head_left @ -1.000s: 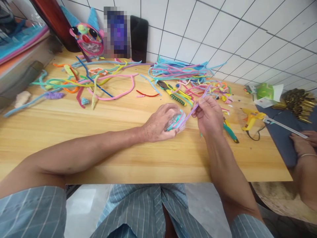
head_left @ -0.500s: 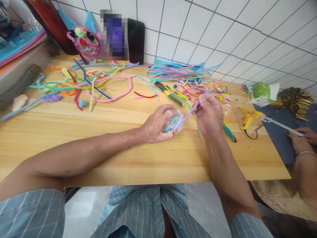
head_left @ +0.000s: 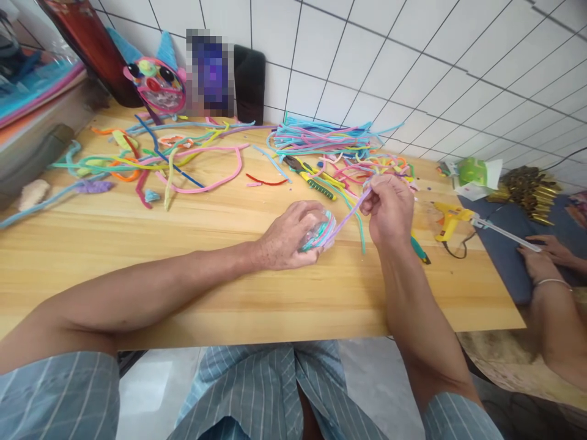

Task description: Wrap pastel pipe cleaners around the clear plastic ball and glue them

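My left hand (head_left: 287, 237) is closed around a small clear ball wrapped in coloured pipe cleaners (head_left: 321, 230), held just above the wooden table (head_left: 192, 256). My right hand (head_left: 389, 205) pinches a purple pipe cleaner (head_left: 352, 211) that runs taut from the ball up to its fingers. A teal pipe cleaner (head_left: 361, 229) hangs down between the two hands.
Loose pipe cleaners (head_left: 321, 137) lie heaped behind my hands and spread to the left (head_left: 151, 159). Yellow-handled pliers (head_left: 309, 178) lie among them. A yellow glue gun (head_left: 452, 219) sits at the right, near another person's hands (head_left: 543, 256). A pipe-cleaner cat face (head_left: 153, 79) leans against the tiled wall.
My right hand has pulled the purple pipe cleaner slightly up and right, away from the ball. My left hand keeps its hold. The view has tilted a little.
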Demonstrator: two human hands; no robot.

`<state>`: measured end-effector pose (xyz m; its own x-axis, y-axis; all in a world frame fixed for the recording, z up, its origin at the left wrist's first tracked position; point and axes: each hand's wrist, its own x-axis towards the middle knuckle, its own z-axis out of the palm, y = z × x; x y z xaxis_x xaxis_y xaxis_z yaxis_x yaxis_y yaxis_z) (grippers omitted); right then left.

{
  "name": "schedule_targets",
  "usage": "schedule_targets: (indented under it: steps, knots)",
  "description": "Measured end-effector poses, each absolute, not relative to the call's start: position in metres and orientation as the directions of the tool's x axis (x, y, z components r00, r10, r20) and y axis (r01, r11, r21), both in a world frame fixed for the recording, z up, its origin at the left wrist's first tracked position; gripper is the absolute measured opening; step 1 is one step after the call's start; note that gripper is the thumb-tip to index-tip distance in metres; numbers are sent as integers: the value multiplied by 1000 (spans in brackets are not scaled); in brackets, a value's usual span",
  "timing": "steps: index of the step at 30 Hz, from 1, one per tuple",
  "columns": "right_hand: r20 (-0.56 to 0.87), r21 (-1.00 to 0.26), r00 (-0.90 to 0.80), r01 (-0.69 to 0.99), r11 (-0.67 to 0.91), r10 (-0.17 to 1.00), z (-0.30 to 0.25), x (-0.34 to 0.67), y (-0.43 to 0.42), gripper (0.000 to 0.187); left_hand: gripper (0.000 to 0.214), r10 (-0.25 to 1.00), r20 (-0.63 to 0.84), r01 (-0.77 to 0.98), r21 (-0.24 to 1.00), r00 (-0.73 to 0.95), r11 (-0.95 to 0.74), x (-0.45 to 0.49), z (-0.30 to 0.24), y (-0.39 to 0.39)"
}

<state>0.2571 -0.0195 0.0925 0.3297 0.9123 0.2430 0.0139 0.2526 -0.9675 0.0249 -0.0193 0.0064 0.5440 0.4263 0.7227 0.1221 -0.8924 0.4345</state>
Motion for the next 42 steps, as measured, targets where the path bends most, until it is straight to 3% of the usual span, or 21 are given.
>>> schedule_targets:
  steps: [6,10,14,20,25,34,42]
  knots:
    - [162,-984,308,-16,175,937,109,253,-17,29,60,463,712,161,452,528,-878,25,9,-19]
    - [153,-973,347,-110,202,925,110,244,-14,33,55,492,698,176,476,521,-862,24,12,-21]
    - [174,-968,388,-99,229,905,103,239,-14,28,57,491,697,182,472,522,-863,23,14,-27]
    - [114,-988,417,-51,149,902,87,247,-15,30,56,495,709,147,495,503,-857,26,14,-31]
    - [29,-987,386,-133,86,922,77,248,-16,34,61,497,714,143,497,492,-856,25,14,-31]
    - [87,-945,427,-250,210,900,74,244,-11,30,63,491,675,160,492,551,-856,20,10,-26]
    - [89,-950,468,-226,217,879,72,241,-4,45,57,519,703,102,544,486,-833,26,-2,-9]
